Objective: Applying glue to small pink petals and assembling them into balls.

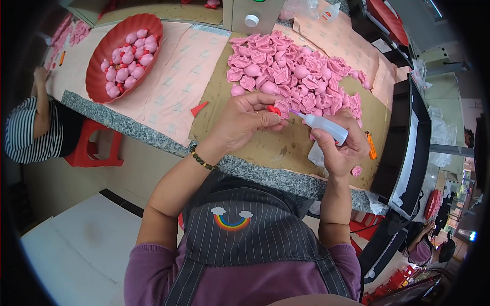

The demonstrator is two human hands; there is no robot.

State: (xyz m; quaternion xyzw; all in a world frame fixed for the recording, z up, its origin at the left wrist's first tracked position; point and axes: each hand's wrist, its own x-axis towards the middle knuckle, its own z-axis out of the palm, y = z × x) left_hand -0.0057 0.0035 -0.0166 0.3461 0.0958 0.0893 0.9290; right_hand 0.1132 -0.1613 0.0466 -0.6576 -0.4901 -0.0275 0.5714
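My left hand (239, 122) pinches a small pink molded piece (283, 108) with a bright red part (274, 109) at its side. In my right hand (343, 150) is a translucent squeeze bottle (329, 129), tilted so its thin purple nozzle (296, 112) points at the pink piece. Whether the tip touches it I cannot tell. Just beyond both hands lies a heap of pink molded pieces (291, 71), some round, some with frilled edges. A single pink piece (357, 171) lies near my right wrist. Something whitish (316, 154) is partly hidden below the bottle.
A red fluted bowl (93, 81) with pink round figures (122, 75) stands at the left. A red pointed scrap (199, 108) lies on the pink sheet. An orange tool (371, 146) rests right of my hand, beside a black-edged case (408, 148). A person in striped clothing (23, 127) sits far left.
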